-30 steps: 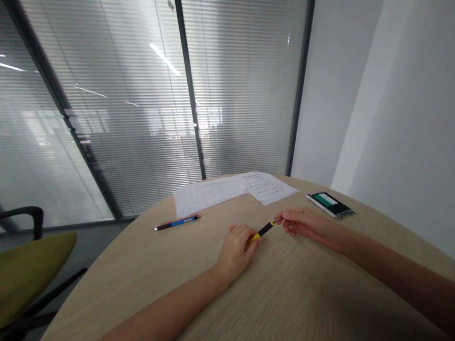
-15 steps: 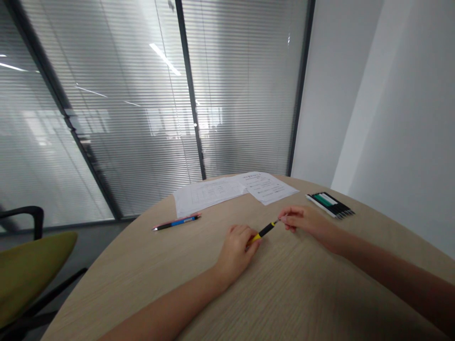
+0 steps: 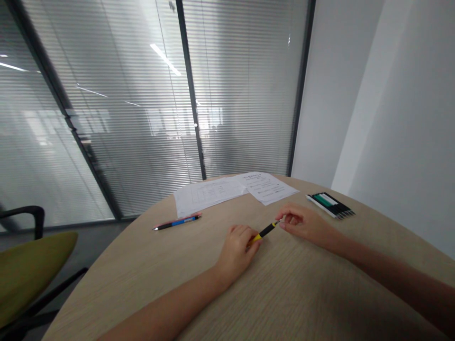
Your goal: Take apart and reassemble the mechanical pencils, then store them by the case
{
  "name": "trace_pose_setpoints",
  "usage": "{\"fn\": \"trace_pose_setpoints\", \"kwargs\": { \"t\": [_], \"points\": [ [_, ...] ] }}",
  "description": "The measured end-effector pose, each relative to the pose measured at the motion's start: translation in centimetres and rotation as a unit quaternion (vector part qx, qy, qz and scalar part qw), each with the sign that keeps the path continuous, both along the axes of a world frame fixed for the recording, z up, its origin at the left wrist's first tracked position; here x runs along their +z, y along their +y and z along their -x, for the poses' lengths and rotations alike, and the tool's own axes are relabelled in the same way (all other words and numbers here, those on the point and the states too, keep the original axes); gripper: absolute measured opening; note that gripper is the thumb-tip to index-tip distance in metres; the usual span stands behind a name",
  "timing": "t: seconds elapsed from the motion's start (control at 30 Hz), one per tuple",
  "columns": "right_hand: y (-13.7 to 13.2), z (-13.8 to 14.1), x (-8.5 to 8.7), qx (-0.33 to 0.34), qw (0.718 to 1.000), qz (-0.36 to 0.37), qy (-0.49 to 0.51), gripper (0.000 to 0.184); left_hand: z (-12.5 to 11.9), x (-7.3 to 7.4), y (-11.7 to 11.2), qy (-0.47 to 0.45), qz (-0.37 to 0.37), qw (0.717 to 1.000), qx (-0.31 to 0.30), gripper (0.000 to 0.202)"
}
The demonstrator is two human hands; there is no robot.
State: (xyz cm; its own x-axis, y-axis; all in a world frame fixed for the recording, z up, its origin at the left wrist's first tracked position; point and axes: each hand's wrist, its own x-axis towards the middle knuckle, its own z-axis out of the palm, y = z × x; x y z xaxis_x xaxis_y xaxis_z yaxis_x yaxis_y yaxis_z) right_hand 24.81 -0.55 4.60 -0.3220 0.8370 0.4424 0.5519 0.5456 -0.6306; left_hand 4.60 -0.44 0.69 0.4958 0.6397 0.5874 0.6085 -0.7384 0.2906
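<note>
Just above the tabletop, a yellow pen with a black grip [image 3: 267,229] slants up to the right. My left hand [image 3: 237,248] is closed around its yellow barrel, hiding the rear end. At the pen's metal tip, the thumb and index finger of my right hand [image 3: 297,221] are pinched together, with the other fingers curled. Whether the tip piece is still joined to the grip is too small to tell.
A blue and black pen [image 3: 179,221] lies at left on the wooden table [image 3: 170,279], with something reddish beside it. Printed paper sheets [image 3: 213,193] lie at the back. Several black and white pens [image 3: 330,204] sit side by side at right. A green chair [image 3: 31,265] stands left.
My right hand has turned at the pen tip, its fingers rolling so that the index finger now sits higher and the thumb lower. My left hand and the pen stay in place.
</note>
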Motion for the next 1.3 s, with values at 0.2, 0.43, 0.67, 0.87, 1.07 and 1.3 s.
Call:
{"fn": "trace_pose_setpoints", "kwargs": {
  "t": [0.2, 0.43, 0.67, 0.87, 1.07, 1.3],
  "points": [
    [-0.1, 0.0, 0.0, 0.012, 0.999, -0.015, -0.029, 0.01, 0.0, 0.1, -0.1, 0.0, -0.003, 1.0, -0.006, 0.007],
    [-0.1, 0.0, 0.5, 0.004, 0.999, 0.005, -0.043, 0.013, 0.0, 0.1, 0.1, -0.003, -0.005, 1.0, -0.014, 0.005],
    [2.1, -3.3, -0.6, -0.078, 0.976, 0.048, -0.199, 0.025, 0.1, 0.0, 0.2, -0.004, 0.018, 1.0, 0.017, 0.007],
    [4.0, -4.7, -3.9, -0.099, 0.959, 0.102, -0.246, 0.031, 0.6, -0.2, 1.0, 0.066, 0.032, 0.996, 0.044, 0.007],
    [4.2, -3.1, -4.4, -0.054, 0.982, 0.055, -0.175, 0.018, 1.5, -0.5, 2.3, 0.152, 0.032, 0.985, 0.076, 0.01],
    [3.1, -1.0, -5.3, -0.051, 0.983, 0.169, 0.058, 0.023, 1.7, -0.4, 2.7, 0.167, 0.037, 0.982, 0.08, 0.012]
  ]
}}
